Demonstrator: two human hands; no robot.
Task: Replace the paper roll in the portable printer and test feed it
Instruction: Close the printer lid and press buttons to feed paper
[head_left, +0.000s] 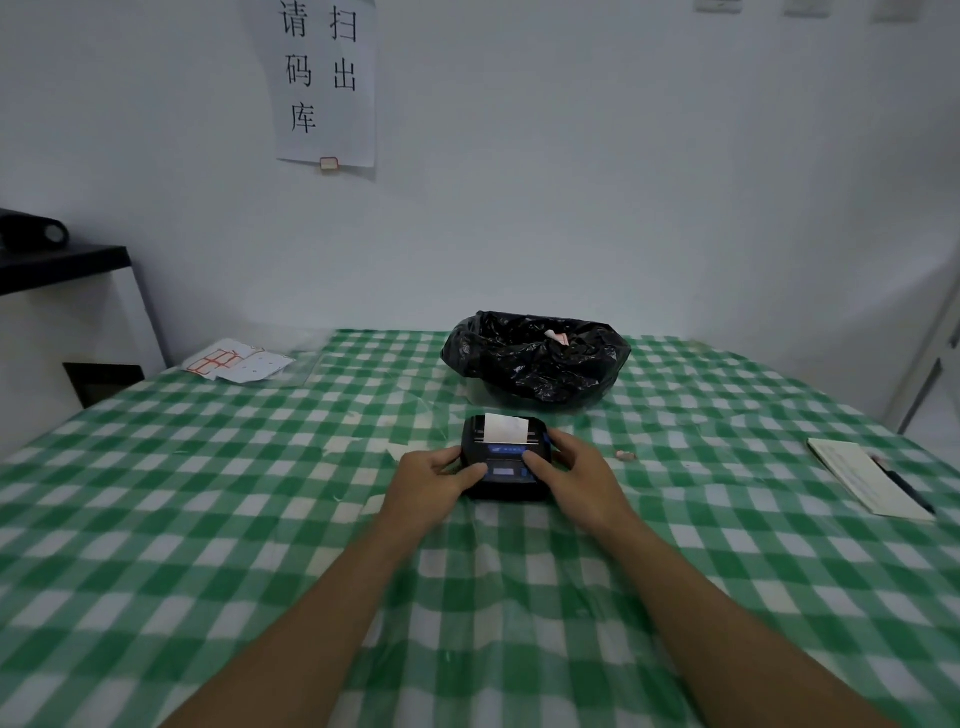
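On the checked tablecloth (208, 519), the printer (506, 460) is gripped between the left hand (434, 480) and right hand (574, 470), paper (506, 428) protruding at its far edge.

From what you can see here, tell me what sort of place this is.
Probably a small stockroom or warehouse check-out desk. A paper sign on the wall asks people to scan a code for outbound stock, the hands hold a portable printer, and a notepad and sticker sheets lie on the checked tablecloth.

hands (506, 475) gripping printer (506, 462), paper (505, 428) protruding
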